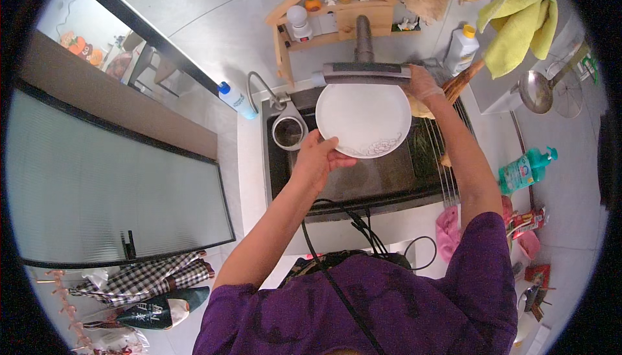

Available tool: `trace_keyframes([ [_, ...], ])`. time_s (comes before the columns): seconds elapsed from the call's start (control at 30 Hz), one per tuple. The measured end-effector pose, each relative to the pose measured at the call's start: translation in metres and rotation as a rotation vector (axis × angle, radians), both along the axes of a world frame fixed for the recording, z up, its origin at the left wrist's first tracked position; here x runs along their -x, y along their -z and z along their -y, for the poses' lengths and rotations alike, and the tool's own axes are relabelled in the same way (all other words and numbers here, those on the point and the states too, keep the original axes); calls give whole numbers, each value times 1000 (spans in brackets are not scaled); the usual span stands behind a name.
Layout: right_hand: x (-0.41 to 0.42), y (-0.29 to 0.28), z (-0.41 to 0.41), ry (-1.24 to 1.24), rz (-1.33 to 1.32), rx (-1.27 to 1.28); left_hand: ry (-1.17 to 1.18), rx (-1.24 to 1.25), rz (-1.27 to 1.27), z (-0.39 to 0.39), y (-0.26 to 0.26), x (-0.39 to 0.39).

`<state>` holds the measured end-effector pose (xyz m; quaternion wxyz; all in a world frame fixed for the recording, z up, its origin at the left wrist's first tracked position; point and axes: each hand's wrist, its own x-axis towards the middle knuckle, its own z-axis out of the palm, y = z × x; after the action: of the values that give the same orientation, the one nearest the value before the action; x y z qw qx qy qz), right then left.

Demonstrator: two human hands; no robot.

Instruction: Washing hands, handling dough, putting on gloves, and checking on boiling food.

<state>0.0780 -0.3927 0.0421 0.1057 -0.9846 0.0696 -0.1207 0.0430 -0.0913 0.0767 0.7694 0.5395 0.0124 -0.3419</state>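
My left hand point(319, 159) grips the lower left rim of a white plate point(363, 119) with a floral pattern near its edge. The plate is tilted over a dark kitchen sink point(359, 185). My right hand point(423, 85) is at the right end of a dark, wide faucet head point(367, 73), whose upper edge meets the plate's far rim in view. The right fingers are partly hidden, so I cannot tell whether they grip the faucet or the plate. A small round strainer cup point(288, 133) sits at the sink's left corner, beside a thin curved metal spout point(252, 80).
A blue-capped bottle point(238, 99) stands left of the sink, a yellow-capped white bottle point(461, 48) at the back right. A metal rack point(440, 160) crosses the sink's right side. A green pump bottle point(525, 171) and pink cloth point(447, 231) lie right; a yellow-green towel point(522, 24) hangs above.
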Motion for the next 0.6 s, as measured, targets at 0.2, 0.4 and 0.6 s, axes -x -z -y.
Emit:
trace_keyframes([
  [0.2,-7,11,8,75,107,-142,22,-21,4,0,-6,6],
  [0.4,13,16,-3,264,111,-451,62,-47,27,-15,-4,12],
  [0.6,104,46,-21,446,315,-664,153,-84,44,-39,3,24],
])
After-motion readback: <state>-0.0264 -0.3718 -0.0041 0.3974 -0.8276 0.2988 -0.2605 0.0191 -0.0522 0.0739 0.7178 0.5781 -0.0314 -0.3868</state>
